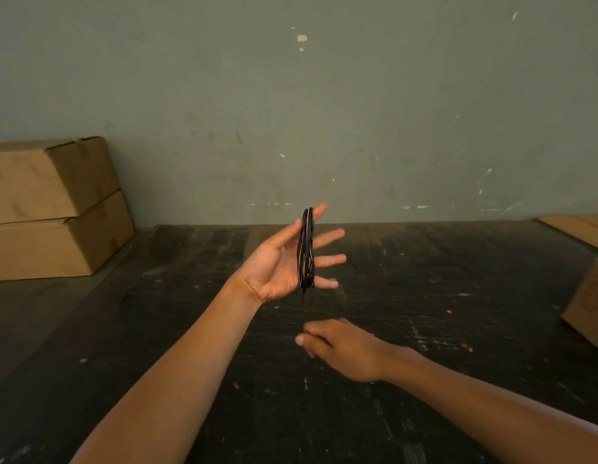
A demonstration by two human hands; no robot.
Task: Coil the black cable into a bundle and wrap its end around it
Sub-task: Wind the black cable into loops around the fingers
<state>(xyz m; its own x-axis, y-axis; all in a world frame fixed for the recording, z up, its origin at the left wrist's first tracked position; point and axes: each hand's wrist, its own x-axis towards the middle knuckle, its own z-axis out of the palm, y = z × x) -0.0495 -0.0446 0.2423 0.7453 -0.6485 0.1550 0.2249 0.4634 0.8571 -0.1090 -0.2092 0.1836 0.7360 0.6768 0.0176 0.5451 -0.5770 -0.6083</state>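
The black cable (pixel 306 249) is wound in several loops around the spread fingers of my left hand (pixel 284 259), which is raised palm up above the dark table. A short loose end hangs down below the little finger. My right hand (pixel 344 346) is lower and closer to me, just under the coil, fingers pinched together. A thin stretch of cable seems to run down toward it, but I cannot make it out against the dark table.
Two stacked cardboard boxes (pixel 53 209) stand at the back left against the grey wall. Another box (pixel 588 306) sits at the right edge, with flat cardboard (pixel 578 229) behind it. The dark scuffed table (pixel 190 313) stretches between them.
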